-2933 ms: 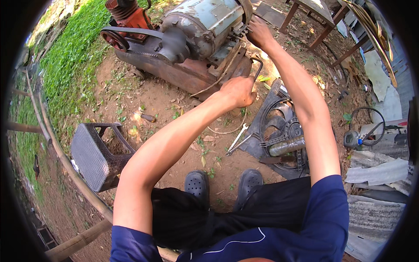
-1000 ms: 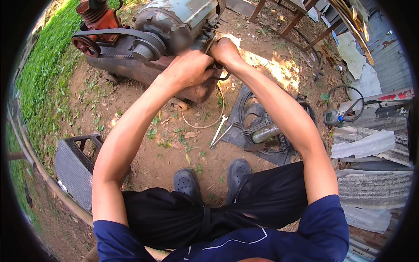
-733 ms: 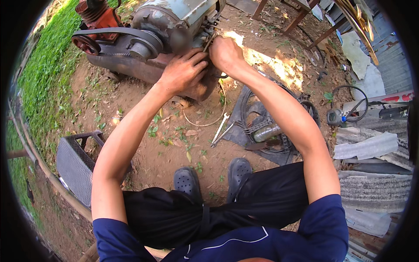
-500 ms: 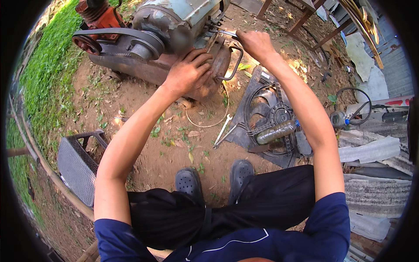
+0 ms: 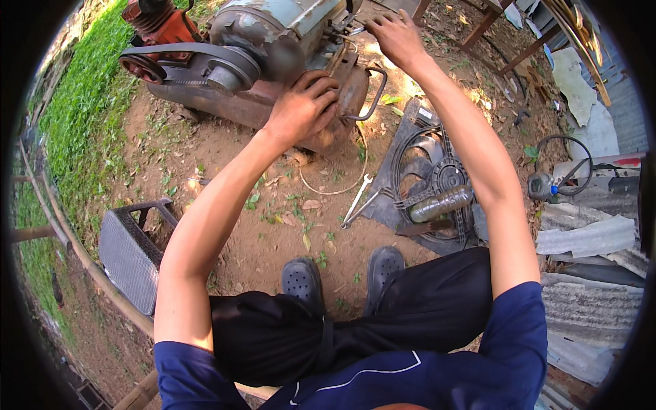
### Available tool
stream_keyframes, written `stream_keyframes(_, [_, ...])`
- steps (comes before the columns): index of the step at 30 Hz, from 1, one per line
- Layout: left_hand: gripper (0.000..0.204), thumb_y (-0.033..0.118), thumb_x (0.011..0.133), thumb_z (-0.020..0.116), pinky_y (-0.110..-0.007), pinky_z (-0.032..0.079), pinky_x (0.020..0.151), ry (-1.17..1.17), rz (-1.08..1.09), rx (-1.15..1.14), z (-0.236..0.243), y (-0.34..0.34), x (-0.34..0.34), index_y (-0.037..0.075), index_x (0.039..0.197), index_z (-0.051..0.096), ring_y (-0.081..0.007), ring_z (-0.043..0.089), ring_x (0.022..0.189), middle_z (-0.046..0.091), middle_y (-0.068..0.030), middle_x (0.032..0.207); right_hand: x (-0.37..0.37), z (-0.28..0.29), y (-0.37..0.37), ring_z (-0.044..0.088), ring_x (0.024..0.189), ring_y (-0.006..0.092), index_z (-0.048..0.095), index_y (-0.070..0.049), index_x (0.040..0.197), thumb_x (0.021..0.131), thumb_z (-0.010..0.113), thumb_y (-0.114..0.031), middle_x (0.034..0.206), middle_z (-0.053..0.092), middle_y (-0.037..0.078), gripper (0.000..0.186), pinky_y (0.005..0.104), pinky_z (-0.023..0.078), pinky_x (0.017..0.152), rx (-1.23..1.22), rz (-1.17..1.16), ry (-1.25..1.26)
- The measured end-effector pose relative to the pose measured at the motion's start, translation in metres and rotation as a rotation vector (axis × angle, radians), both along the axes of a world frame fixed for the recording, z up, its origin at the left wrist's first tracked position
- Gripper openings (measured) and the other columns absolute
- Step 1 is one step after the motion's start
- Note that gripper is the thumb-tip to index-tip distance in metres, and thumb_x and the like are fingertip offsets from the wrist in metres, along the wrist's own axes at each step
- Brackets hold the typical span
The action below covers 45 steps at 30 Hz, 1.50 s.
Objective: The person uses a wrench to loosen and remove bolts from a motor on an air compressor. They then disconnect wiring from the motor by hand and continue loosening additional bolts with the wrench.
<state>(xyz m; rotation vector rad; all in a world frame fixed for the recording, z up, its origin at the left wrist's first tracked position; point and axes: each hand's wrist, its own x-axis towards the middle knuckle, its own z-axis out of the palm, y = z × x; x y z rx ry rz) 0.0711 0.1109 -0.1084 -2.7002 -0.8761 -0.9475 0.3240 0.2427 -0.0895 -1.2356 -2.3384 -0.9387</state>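
Note:
A worn electric motor [image 5: 246, 31] with peeling blue-grey paint sits on the rusty tank [image 5: 225, 106] of an air compressor. My left hand [image 5: 305, 106] is bent over the rusty base beside the motor, its fingers close together and their tips hidden. Farther right and higher, my right hand [image 5: 396, 41] has its fingers apart, near the end of a short silver rod-like tool [image 5: 354, 31] at the motor's end. A black belt [image 5: 188, 50] links the motor's pulley to the orange-red pump [image 5: 171, 31]. Beside my left hand, a curved handle [image 5: 376, 96] sticks out from the tank.
On the dirt lie a combination wrench [image 5: 357, 200], a black fan shroud [image 5: 444, 171] and a plastic bottle [image 5: 441, 205] on it. A black plastic cover [image 5: 130, 256] stands at left. Corrugated sheets [image 5: 588, 301] are piled at right, below a dark hose [image 5: 581, 164].
My right hand has loosened its closed grip on the silver tool and moved slightly up, fingers spreading. My left hand stays on the base. The whole view has shifted a little.

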Motion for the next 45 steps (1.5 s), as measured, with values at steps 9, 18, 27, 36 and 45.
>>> stream_keyframes(9, [0.019, 0.018, 0.078, 0.068, -0.044, 0.038, 0.101, 0.042, 0.017, 0.006, 0.008, -0.005, 0.008, 0.009, 0.095, 0.065, -0.0265, 0.051, 0.116, 0.061, -0.0025, 0.112, -0.032, -0.016, 0.029, 0.056, 0.112, 0.0295, 0.066, -0.010, 0.102, 0.081, 0.053, -0.010, 0.105, 0.065, 0.012, 0.024, 0.0512, 0.031, 0.107, -0.101, -0.060, 0.287])
stream_keyframes(18, [0.021, 0.018, 0.080, 0.067, -0.045, 0.037, 0.102, 0.095, 0.023, -0.021, 0.008, -0.008, 0.002, 0.009, 0.099, 0.065, -0.0267, 0.049, 0.120, 0.059, -0.0026, 0.115, -0.020, 0.005, 0.001, 0.059, 0.107, 0.0324, 0.062, -0.010, 0.101, 0.085, 0.049, -0.005, 0.105, 0.064, 0.014, 0.021, 0.0483, 0.038, 0.102, -0.064, 0.087, 0.310])
stream_keyframes(27, [0.023, 0.019, 0.083, 0.066, -0.045, 0.036, 0.104, 0.118, -0.018, -0.074, 0.009, -0.003, -0.003, 0.008, 0.103, 0.065, -0.0284, 0.047, 0.122, 0.059, -0.0042, 0.117, -0.007, 0.006, -0.019, 0.061, 0.104, 0.0297, 0.059, -0.011, 0.107, 0.088, 0.050, -0.006, 0.100, 0.063, 0.012, 0.022, 0.0523, 0.038, 0.107, -0.022, 0.067, 0.219])
stream_keyframes(36, [0.025, 0.021, 0.083, 0.065, -0.045, 0.035, 0.105, 0.115, -0.025, -0.035, 0.005, 0.000, -0.004, 0.008, 0.105, 0.066, -0.0272, 0.047, 0.123, 0.058, -0.0036, 0.118, 0.010, 0.019, -0.055, 0.067, 0.092, 0.0265, 0.060, -0.014, 0.114, 0.085, 0.052, -0.006, 0.102, 0.065, 0.008, 0.032, 0.0506, 0.042, 0.098, 0.037, -0.044, 0.105])
stream_keyframes(45, [0.025, 0.021, 0.081, 0.066, -0.043, 0.039, 0.104, 0.069, -0.016, 0.085, 0.002, -0.002, -0.001, 0.008, 0.103, 0.065, -0.0280, 0.049, 0.122, 0.054, -0.0063, 0.129, 0.002, 0.032, -0.092, 0.067, 0.092, 0.0345, 0.058, -0.016, 0.129, 0.095, 0.057, -0.025, 0.104, 0.067, 0.019, 0.036, 0.0400, 0.054, 0.079, -0.574, 0.117, 0.695])
